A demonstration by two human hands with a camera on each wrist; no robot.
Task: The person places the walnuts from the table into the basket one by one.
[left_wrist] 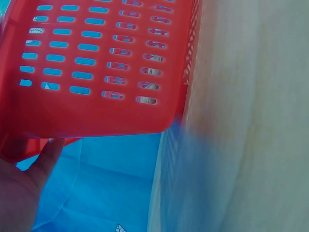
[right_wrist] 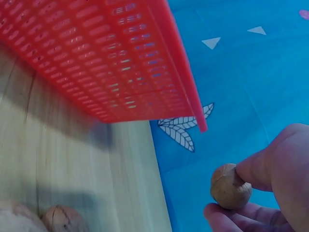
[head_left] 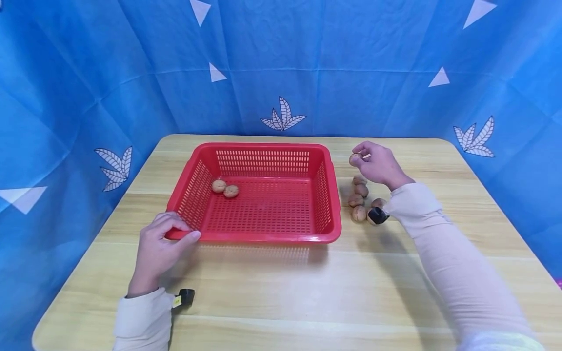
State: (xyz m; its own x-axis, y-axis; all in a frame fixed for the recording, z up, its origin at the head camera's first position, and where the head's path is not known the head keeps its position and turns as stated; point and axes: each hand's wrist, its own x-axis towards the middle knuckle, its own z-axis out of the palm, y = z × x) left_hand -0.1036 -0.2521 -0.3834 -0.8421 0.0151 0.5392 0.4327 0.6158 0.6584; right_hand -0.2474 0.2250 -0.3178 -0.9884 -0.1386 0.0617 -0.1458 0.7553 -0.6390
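Note:
A red plastic basket (head_left: 268, 238) with slotted walls stands on the table, two walnuts (head_left: 230, 191) touching inside it toward the left. At its near left corner my left hand (head_left: 155, 248) grips the rim, thumb on top; the left wrist view shows a finger (left_wrist: 48, 157) along the rim's underside. To the right of the basket, my right hand (head_left: 381, 165) pinches a walnut (right_wrist: 229, 187) between thumb and fingers, held above the table. Several more walnuts (head_left: 359, 213) lie below that hand, some partly behind the right wrist's black camera (head_left: 378, 215).
The light wooden table (head_left: 272, 297) has rounded corners. Blue cloth (head_left: 281, 58) with white leaf and triangle prints hangs around its back and sides. The basket's right wall stands between the loose walnuts and the basket's inside.

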